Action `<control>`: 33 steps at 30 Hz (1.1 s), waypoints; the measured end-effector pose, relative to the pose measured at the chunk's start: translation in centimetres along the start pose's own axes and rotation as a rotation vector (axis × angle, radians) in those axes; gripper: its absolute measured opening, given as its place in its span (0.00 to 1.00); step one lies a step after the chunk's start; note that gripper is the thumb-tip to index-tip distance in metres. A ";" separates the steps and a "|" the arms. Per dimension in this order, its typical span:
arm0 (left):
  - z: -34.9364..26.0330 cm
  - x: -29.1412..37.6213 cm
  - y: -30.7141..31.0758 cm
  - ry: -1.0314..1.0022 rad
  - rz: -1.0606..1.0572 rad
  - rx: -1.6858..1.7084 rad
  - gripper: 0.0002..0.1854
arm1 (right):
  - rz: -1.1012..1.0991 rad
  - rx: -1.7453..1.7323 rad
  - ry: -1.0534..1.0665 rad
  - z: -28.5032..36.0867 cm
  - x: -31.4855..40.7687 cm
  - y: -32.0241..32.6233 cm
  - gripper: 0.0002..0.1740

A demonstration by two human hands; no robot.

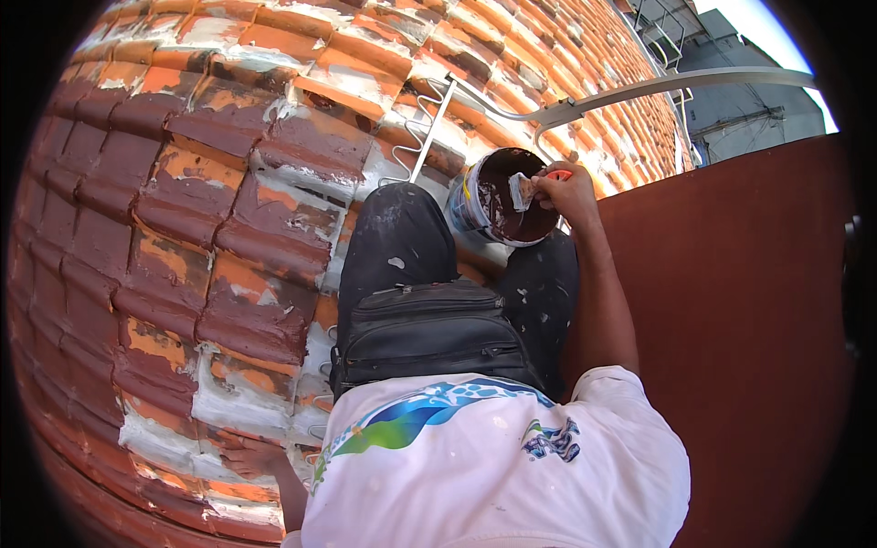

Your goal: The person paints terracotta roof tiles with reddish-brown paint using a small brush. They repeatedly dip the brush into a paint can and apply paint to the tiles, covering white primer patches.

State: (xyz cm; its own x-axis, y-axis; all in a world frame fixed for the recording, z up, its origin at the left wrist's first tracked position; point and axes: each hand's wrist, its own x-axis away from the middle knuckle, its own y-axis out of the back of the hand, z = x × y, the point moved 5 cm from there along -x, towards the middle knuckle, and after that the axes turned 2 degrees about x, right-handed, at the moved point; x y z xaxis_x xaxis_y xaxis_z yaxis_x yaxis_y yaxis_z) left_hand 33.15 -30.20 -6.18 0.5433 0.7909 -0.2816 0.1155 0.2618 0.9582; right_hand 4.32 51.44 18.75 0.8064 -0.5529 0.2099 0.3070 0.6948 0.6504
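In my right hand [572, 195] is a paintbrush [524, 190] with an orange-red handle, its pale head coming down inside the mouth of a plastic paint bucket [468, 198]. Dark red-brown paint coats the inside of the bucket, which stands tilted between my knees. My left hand [252, 457] rests on the clay roof tiles [236, 394], fingers spread and holding nothing. Around it the tiles are patchy, with grey-white mortar and bare orange clay. Farther left, tiles [96, 212] are covered in dark red-brown paint.
A curved metal rail [685, 79] runs from the upper right to a white metal bar [434, 130] with wavy wire, just beyond my knee. A dark red wall or panel [726, 329] rises at my right. A black waist bag [431, 335] lies across my lap.
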 end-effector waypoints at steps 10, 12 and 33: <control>-0.8 -2.6 6.5 -0.151 0.085 0.427 0.28 | 0.154 0.053 0.021 -5.6 -2.6 -2.8 0.07; -4.6 -3.9 10.4 -0.156 0.077 0.561 0.20 | 0.097 -0.172 -0.006 -5.1 -1.4 -0.5 0.09; -44.4 5.7 43.5 -1.429 -0.502 1.350 0.12 | 0.127 0.490 1.630 21.2 17.5 -6.0 0.22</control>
State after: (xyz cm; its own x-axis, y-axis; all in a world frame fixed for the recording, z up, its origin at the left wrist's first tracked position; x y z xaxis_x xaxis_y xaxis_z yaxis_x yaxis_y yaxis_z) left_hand 4.31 10.25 31.62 0.3305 -0.2976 -0.8956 0.4903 -0.7567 0.4324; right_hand 5.86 27.87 33.93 0.5501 0.7149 -0.4316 0.2837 0.3261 0.9018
